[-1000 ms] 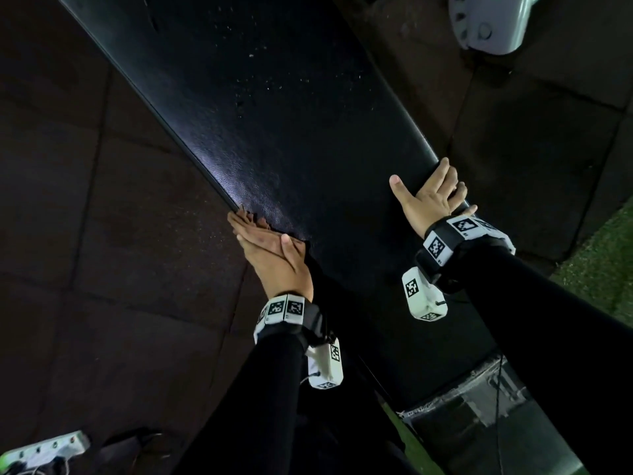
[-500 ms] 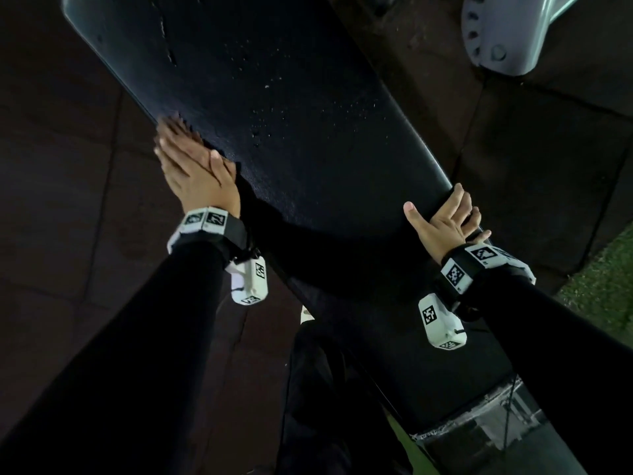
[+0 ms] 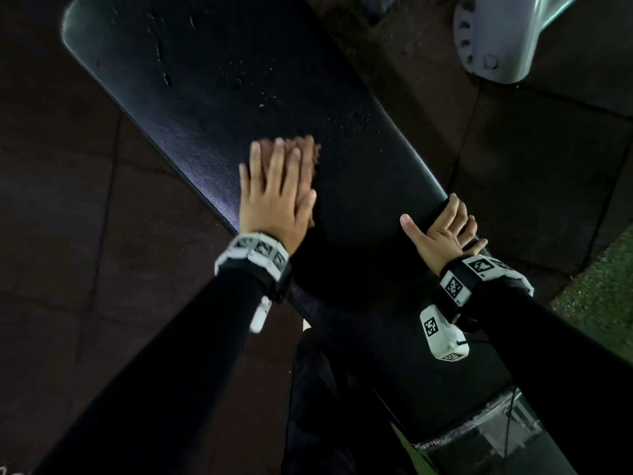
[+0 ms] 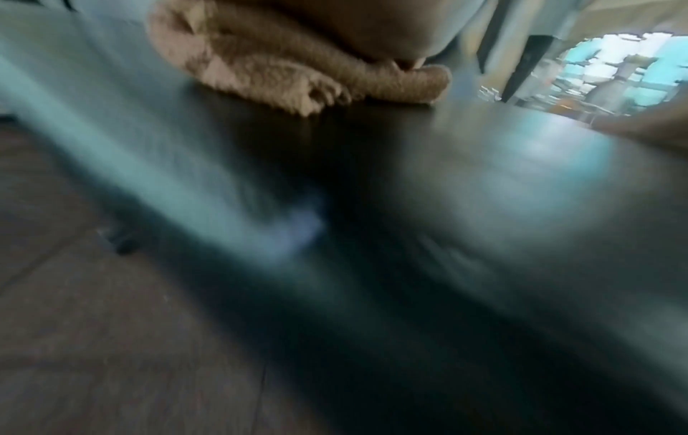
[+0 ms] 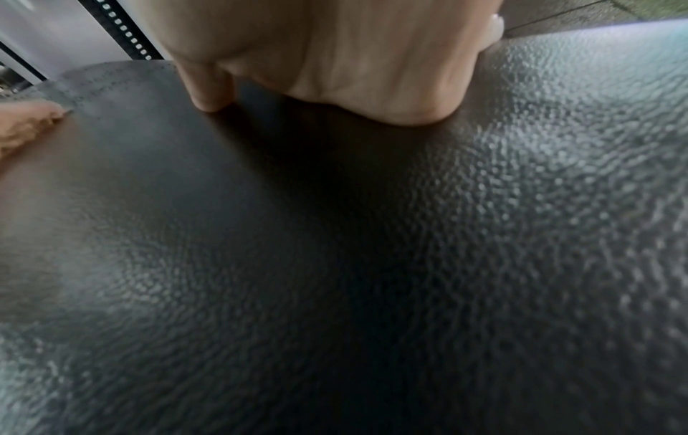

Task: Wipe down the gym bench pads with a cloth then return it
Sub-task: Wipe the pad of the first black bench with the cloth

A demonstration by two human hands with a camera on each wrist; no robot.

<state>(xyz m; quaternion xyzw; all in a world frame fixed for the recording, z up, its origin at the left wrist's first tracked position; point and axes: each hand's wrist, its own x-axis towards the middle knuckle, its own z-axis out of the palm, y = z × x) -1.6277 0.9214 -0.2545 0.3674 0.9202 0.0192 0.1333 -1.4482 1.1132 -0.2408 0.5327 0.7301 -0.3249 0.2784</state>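
A long black bench pad [image 3: 212, 80] runs diagonally from top left to bottom right in the head view. My left hand [image 3: 277, 193] lies flat on the middle of it, fingers straight, pressing a tan fuzzy cloth [image 3: 310, 149] whose edge peeks out past the fingertips. The left wrist view shows the folded cloth [image 4: 283, 67] squashed under the palm [image 4: 372, 23] on the pad. My right hand [image 3: 442, 231] rests on the pad's right edge, thumb spread and fingers lying over the rim. In the right wrist view its palm [image 5: 353, 59] presses the textured pad [image 5: 335, 265].
Small droplets or specks [image 3: 274, 97] dot the pad beyond the cloth. A grey machine part [image 3: 507, 36] stands at top right. Dark rubber floor tiles [image 3: 68, 200] surround the bench, with green turf [image 3: 603, 296] at right. The bench's metal frame [image 3: 486, 437] shows at the bottom.
My left hand slid the cloth up along the pad's left edge, then across to the middle of the pad. The right hand stayed on the right edge.
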